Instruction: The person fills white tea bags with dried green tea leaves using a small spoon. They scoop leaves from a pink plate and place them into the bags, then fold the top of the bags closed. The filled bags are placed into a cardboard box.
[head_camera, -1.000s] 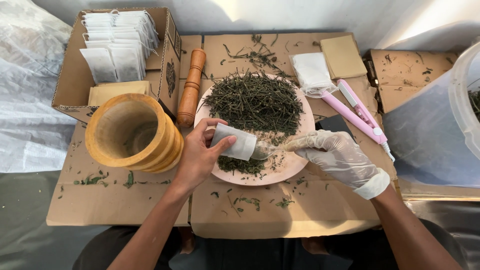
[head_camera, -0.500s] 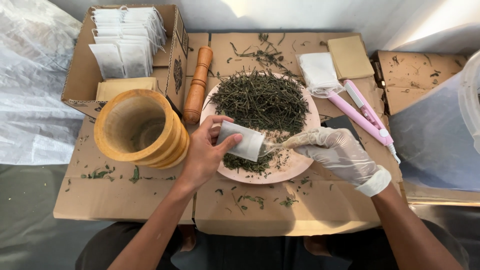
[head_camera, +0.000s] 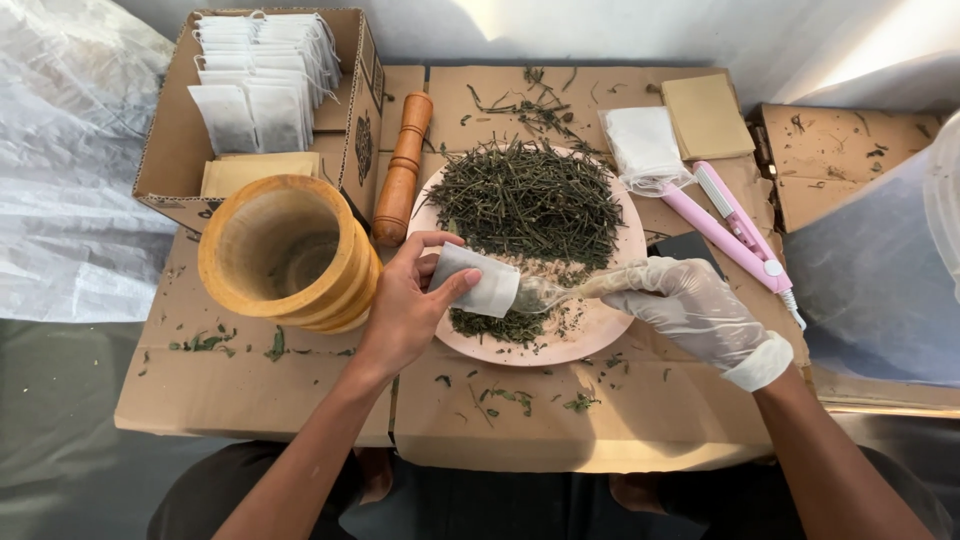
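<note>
Bare left hand (head_camera: 405, 310) pinches papery sachet (head_camera: 477, 282); gloved right hand (head_camera: 690, 308) grips spoon (head_camera: 545, 292).

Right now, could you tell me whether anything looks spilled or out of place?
Yes: dried herb bits lie scattered on the cardboard off the pink plate, near the left hand and beside the wooden mortar.

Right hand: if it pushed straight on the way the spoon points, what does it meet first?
The right hand points its spoon leftward at the open mouth of the white bag held by the left hand. The bag comes first; the spoon tip looks already at it, though depth is unclear.
</note>
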